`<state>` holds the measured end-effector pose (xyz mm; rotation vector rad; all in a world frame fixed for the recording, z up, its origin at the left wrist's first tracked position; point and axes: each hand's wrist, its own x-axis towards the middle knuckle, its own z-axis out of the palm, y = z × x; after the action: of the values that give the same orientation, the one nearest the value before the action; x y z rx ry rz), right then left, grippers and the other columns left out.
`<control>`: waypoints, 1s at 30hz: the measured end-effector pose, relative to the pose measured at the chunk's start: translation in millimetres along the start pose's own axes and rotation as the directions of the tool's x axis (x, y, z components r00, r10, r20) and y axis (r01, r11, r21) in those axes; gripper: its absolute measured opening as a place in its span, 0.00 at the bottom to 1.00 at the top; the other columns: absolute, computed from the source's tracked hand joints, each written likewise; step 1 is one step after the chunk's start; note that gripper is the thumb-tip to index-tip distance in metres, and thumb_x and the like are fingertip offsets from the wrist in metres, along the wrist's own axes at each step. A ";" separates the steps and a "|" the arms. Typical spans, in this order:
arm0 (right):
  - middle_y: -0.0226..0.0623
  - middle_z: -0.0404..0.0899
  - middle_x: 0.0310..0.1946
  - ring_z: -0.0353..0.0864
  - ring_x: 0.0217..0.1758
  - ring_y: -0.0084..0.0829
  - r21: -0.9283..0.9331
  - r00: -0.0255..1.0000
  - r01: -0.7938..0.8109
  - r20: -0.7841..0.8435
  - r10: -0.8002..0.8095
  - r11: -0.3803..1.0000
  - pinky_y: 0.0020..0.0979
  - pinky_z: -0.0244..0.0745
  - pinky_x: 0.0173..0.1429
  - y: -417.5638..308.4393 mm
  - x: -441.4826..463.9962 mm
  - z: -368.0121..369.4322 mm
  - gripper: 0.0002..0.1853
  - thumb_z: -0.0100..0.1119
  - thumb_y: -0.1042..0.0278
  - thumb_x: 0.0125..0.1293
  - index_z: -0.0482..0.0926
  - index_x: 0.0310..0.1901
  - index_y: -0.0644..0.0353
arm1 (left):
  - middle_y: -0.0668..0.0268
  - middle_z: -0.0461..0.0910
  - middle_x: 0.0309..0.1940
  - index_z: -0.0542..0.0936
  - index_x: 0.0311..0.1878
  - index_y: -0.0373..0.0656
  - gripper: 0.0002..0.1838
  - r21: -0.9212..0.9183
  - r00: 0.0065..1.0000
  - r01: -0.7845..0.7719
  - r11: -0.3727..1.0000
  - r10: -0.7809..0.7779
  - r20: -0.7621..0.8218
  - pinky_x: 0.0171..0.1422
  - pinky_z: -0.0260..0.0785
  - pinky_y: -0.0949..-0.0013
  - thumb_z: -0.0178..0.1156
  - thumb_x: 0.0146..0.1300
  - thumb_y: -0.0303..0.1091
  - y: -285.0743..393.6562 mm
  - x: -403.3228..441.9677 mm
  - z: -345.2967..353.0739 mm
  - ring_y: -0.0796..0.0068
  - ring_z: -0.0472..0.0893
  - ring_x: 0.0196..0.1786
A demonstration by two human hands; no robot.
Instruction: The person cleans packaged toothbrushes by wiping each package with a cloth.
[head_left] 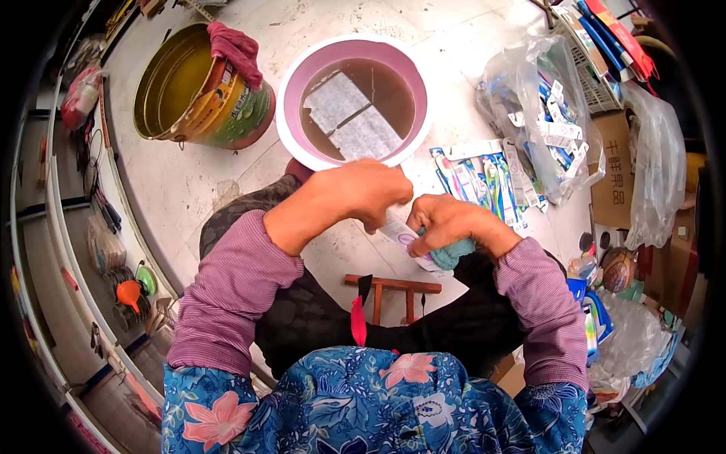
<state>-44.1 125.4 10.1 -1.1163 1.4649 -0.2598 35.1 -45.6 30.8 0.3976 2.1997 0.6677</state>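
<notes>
A packaged toothbrush with a white printed card hangs between my hands, above my lap. My left hand is closed in a pinch at its upper end; the fingertips are partly hidden. Lower down, my right hand grips the pack together with a teal cloth, which bunches under the fingers. Several more packaged toothbrushes lie in a spread on the floor just beyond my right hand. Past my left hand, a pink basin with a white rim holds murky water and a pale rectangular slab.
A metal bucket with a red cloth over its rim stands at the left. A clear bag of packaged toothbrushes sits at the right beside a cardboard box. Shelving lines the left; a small wooden frame is between my legs.
</notes>
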 end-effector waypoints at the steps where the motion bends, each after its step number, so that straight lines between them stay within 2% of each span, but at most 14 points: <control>1: 0.30 0.78 0.17 0.75 0.22 0.23 0.049 0.999 0.031 -0.035 -0.030 0.998 0.28 0.67 0.29 2.6 0.2 -2.4 0.11 0.67 0.63 0.51 0.82 0.23 0.62 | 0.56 0.81 0.28 0.79 0.40 0.39 0.22 0.113 0.976 -0.073 0.991 0.094 -0.196 0.37 0.72 0.56 0.69 0.35 0.28 -1.1 -4.2 -6.2 0.54 0.82 0.36; 2: 0.30 0.78 0.17 0.75 0.22 0.23 0.048 0.999 0.030 -0.036 -0.028 0.998 0.28 0.67 0.29 4.3 -1.9 -5.8 0.11 0.67 0.63 0.51 0.82 0.23 0.62 | 0.58 0.81 0.29 0.78 0.41 0.39 0.26 0.237 0.906 -0.121 0.964 0.205 -0.370 0.37 0.71 0.56 0.72 0.32 0.30 -1.4 -8.1 -12.3 0.54 0.82 0.38; 4: 0.33 0.76 0.15 0.74 0.19 0.27 0.232 0.998 -0.052 -0.030 0.061 0.971 0.31 0.67 0.26 -5.6 -10.8 -16.6 0.11 0.68 0.64 0.44 0.79 0.20 0.64 | 0.63 0.82 0.29 0.78 0.43 0.40 0.31 0.177 0.925 -0.091 0.980 0.148 -0.349 0.39 0.71 0.57 0.75 0.29 0.34 -1.6 -11.5 -18.8 0.55 0.82 0.40; 7: 0.32 0.76 0.14 0.73 0.19 0.23 0.201 0.995 -0.010 -0.099 0.030 0.980 0.30 0.67 0.25 3.0 -4.9 -12.5 0.11 0.68 0.65 0.45 0.79 0.20 0.65 | 0.59 0.82 0.37 0.77 0.50 0.42 0.34 0.175 0.948 -0.067 0.982 0.117 -0.295 0.40 0.71 0.58 0.75 0.32 0.34 -7.0 -13.0 -17.2 0.56 0.82 0.40; 10: 0.33 0.78 0.18 0.74 0.21 0.23 0.226 0.942 -0.056 -0.310 0.126 0.972 0.27 0.69 0.27 -5.0 -15.3 -10.4 0.13 0.70 0.63 0.48 0.80 0.23 0.66 | 0.53 0.79 0.50 0.71 0.62 0.44 0.41 0.375 0.654 -0.179 0.910 0.395 -0.645 0.47 0.72 0.61 0.74 0.39 0.34 -11.2 -14.8 -14.2 0.58 0.81 0.46; 12: 0.33 0.80 0.20 0.75 0.23 0.22 0.298 0.860 -0.104 -0.452 0.237 0.949 0.26 0.70 0.29 -4.8 -17.5 -16.3 0.14 0.71 0.62 0.50 0.81 0.26 0.66 | 0.52 0.71 0.62 0.62 0.70 0.40 0.45 0.119 0.219 0.162 0.980 0.082 -0.972 0.58 0.70 0.60 0.71 0.48 0.37 -3.3 -12.8 -22.3 0.62 0.77 0.58; 14: 0.35 0.82 0.28 0.78 0.28 0.22 0.587 0.901 0.174 -0.420 0.113 0.791 0.24 0.73 0.32 7.8 -11.5 -26.6 0.16 0.71 0.62 0.54 0.83 0.36 0.68 | 0.50 0.70 0.63 0.61 0.69 0.34 0.42 -0.199 0.177 -0.144 0.969 -0.173 -0.969 0.60 0.68 0.64 0.68 0.56 0.44 -7.9 -3.1 -16.8 0.68 0.74 0.59; 16: 0.34 0.83 0.31 0.78 0.30 0.20 0.614 0.865 0.160 -0.464 0.189 0.773 0.23 0.74 0.33 -25.0 -27.5 -37.9 0.16 0.68 0.64 0.58 0.82 0.41 0.69 | 0.51 0.75 0.58 0.65 0.65 0.30 0.37 -0.807 0.556 -0.303 0.507 -0.594 -0.582 0.53 0.70 0.71 0.65 0.61 0.46 3.1 2.9 -8.7 0.76 0.76 0.49; 18: 0.34 0.83 0.30 0.78 0.30 0.19 0.635 0.825 0.383 -0.562 0.060 0.671 0.22 0.74 0.33 -20.3 -20.0 -39.4 0.16 0.65 0.61 0.62 0.82 0.40 0.70 | 0.56 0.78 0.49 0.71 0.59 0.31 0.30 -0.838 0.801 -0.429 0.337 -0.287 -0.526 0.50 0.70 0.74 0.62 0.64 0.45 16.6 4.4 0.2 0.80 0.76 0.45; 19: 0.34 0.82 0.29 0.78 0.30 0.19 0.648 0.838 0.322 -0.535 0.112 0.690 0.22 0.74 0.33 -24.7 -23.4 -41.1 0.17 0.63 0.59 0.64 0.82 0.39 0.70 | 0.63 0.78 0.43 0.75 0.54 0.33 0.23 -0.850 0.812 -0.469 0.239 -0.261 -0.522 0.48 0.72 0.74 0.62 0.65 0.42 23.1 4.2 5.3 0.81 0.77 0.44; 22: 0.35 0.82 0.28 0.77 0.31 0.19 0.651 0.852 0.182 -0.478 0.213 0.737 0.23 0.74 0.33 -30.0 -25.7 -42.1 0.22 0.59 0.53 0.67 0.82 0.38 0.71 | 0.64 0.79 0.41 0.76 0.52 0.34 0.21 -0.892 0.869 -0.446 0.070 -0.207 -0.450 0.43 0.74 0.76 0.62 0.64 0.41 15.6 7.2 6.1 0.81 0.79 0.40; 24: 0.36 0.81 0.27 0.77 0.30 0.20 0.647 0.849 0.206 -0.492 0.195 0.734 0.23 0.74 0.32 -29.7 -30.2 -44.5 0.25 0.57 0.50 0.68 0.82 0.36 0.71 | 0.65 0.80 0.40 0.76 0.52 0.34 0.19 -0.897 0.863 -0.429 0.103 -0.247 -0.441 0.38 0.74 0.78 0.63 0.63 0.38 17.8 8.0 7.8 0.82 0.79 0.37; 27: 0.41 0.81 0.27 0.78 0.28 0.23 0.604 0.762 0.036 -0.532 0.369 0.796 0.25 0.74 0.31 -26.0 -39.2 -52.3 0.26 0.58 0.49 0.66 0.83 0.33 0.72 | 0.62 0.80 0.40 0.74 0.53 0.31 0.19 -0.890 0.860 -0.448 0.089 -0.228 -0.456 0.38 0.76 0.76 0.62 0.62 0.31 15.0 8.3 9.0 0.79 0.81 0.37; 30: 0.42 0.82 0.27 0.80 0.31 0.24 0.644 0.641 0.178 -0.650 0.409 0.744 0.27 0.75 0.35 -15.8 -62.2 -63.0 0.24 0.62 0.52 0.64 0.82 0.37 0.73 | 0.59 0.81 0.39 0.72 0.53 0.30 0.19 -0.887 0.841 -0.453 -0.088 -0.372 -0.393 0.35 0.78 0.72 0.61 0.62 0.30 19.2 3.0 -3.4 0.76 0.82 0.35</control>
<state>-102.0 136.1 78.0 -0.2556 1.9399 -1.1944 31.8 -29.7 42.0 -0.7027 1.3071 2.5257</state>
